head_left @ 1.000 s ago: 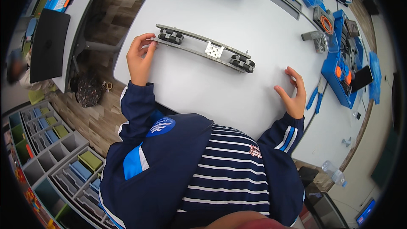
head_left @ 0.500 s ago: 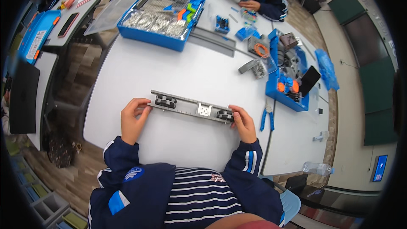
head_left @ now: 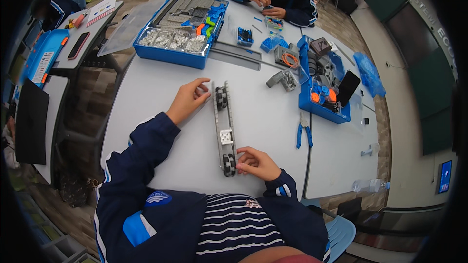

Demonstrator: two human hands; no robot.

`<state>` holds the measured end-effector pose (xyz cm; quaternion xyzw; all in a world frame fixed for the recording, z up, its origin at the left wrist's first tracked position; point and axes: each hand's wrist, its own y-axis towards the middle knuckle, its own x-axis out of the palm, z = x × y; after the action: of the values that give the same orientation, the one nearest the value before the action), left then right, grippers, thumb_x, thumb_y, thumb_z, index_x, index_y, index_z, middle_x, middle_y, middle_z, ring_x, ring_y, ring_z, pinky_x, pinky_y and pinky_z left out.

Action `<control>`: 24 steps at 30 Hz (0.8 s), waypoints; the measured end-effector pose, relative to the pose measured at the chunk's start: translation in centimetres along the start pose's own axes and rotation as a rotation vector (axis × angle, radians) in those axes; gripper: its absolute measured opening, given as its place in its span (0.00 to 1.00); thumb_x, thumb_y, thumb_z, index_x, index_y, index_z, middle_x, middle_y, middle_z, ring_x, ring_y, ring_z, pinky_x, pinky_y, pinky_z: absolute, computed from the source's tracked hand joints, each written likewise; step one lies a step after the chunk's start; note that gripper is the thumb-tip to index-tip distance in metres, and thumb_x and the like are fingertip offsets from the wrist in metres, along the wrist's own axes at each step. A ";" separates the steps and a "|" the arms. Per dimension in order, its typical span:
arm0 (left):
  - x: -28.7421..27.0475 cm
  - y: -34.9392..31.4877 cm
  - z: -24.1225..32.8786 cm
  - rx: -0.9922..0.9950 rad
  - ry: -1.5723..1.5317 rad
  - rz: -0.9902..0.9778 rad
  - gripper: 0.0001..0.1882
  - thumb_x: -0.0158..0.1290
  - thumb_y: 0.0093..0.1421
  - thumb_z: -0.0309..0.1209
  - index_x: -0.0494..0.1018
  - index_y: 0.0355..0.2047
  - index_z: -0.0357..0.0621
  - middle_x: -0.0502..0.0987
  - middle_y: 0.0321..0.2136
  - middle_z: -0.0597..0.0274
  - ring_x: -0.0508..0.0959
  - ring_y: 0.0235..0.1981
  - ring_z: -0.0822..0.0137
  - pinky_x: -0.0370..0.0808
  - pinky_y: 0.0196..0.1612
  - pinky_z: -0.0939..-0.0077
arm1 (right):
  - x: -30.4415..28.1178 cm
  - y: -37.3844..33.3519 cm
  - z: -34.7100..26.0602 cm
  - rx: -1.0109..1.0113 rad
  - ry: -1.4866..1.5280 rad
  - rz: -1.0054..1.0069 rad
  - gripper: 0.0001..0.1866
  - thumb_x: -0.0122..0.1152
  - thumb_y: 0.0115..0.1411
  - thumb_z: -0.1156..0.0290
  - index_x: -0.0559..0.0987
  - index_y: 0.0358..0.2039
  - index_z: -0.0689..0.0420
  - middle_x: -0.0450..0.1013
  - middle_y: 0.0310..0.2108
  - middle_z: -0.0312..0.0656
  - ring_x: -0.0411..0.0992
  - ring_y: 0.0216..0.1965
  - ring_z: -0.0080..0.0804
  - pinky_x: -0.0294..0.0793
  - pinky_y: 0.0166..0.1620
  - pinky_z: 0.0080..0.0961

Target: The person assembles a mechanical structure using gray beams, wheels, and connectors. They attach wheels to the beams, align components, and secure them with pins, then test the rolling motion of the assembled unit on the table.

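A long assembly of two parallel grey slotted beams (head_left: 216, 126) lies on the white table in front of me, pointing away from my body. Between the beams, a black-and-grey roller wheel (head_left: 222, 98) sits at the far end and a second roller wheel (head_left: 229, 163) at the near end. A white perforated bracket (head_left: 226, 137) bridges them partway along. Just left of the far end is my left hand (head_left: 186, 101), empty with its fingers apart. My right hand (head_left: 259, 163) is beside the near wheel, fingers spread and tips at the right beam; whether they touch is unclear.
A blue parts box (head_left: 170, 57) stands far left, and another blue box (head_left: 324, 109) with wheels and a phone (head_left: 349, 88) at right. Blue-handled pliers (head_left: 304, 131) and a small grey box (head_left: 278, 78) lie nearer. A person (head_left: 273, 0) works across the table.
The beam assembly has turned clockwise from lying crosswise to pointing away from me. My left hand has moved far and right; my right hand has come nearer and left.
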<state>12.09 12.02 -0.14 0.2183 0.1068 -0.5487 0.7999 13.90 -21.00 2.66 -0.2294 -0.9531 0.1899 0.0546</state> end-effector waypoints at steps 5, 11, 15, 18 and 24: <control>1.3 -2.2 -0.3 -0.061 -0.202 0.011 0.17 0.59 0.64 0.28 0.75 0.52 0.37 0.82 0.35 0.59 0.80 0.30 0.74 0.78 0.36 0.80 | 0.7 1.6 0.4 -0.001 -0.015 -0.024 0.22 0.62 0.67 0.73 0.71 0.59 0.60 0.77 0.36 0.40 0.79 0.34 0.25 0.78 0.35 0.19; 1.0 -7.3 2.8 -0.305 -0.368 -0.235 0.16 0.55 0.69 0.30 0.74 0.54 0.35 0.78 0.40 0.61 0.79 0.41 0.73 0.78 0.44 0.79 | 0.3 2.6 0.5 -0.011 0.096 0.136 0.19 0.61 0.67 0.69 0.73 0.57 0.60 0.76 0.37 0.40 0.78 0.31 0.25 0.75 0.31 0.18; 1.4 -9.4 4.7 -0.445 -0.592 -0.273 0.21 0.54 0.70 0.31 0.68 0.60 0.36 0.72 0.45 0.60 0.78 0.44 0.73 0.81 0.45 0.77 | 0.6 3.1 0.4 -0.087 0.036 0.249 0.24 0.57 0.70 0.68 0.67 0.64 0.60 0.75 0.42 0.43 0.77 0.33 0.26 0.76 0.32 0.18; 2.1 -9.9 5.0 -0.440 -0.646 -0.282 0.24 0.56 0.68 0.30 0.65 0.62 0.36 0.72 0.46 0.57 0.80 0.42 0.70 0.81 0.42 0.77 | 0.9 3.4 0.4 -0.104 0.032 0.258 0.26 0.59 0.69 0.68 0.66 0.65 0.59 0.75 0.44 0.42 0.77 0.34 0.25 0.76 0.31 0.18; 4.4 -10.3 5.0 -0.427 -0.723 -0.211 0.24 0.57 0.68 0.30 0.64 0.60 0.36 0.72 0.46 0.56 0.81 0.41 0.69 0.81 0.42 0.78 | 0.8 3.6 0.6 -0.125 0.062 0.276 0.27 0.58 0.69 0.69 0.64 0.66 0.59 0.75 0.44 0.44 0.77 0.33 0.26 0.75 0.30 0.17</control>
<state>3.93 2.88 0.09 -0.1706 -0.0473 -0.6341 0.7527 14.59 -17.82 0.76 -0.3669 -0.9203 0.1287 0.0429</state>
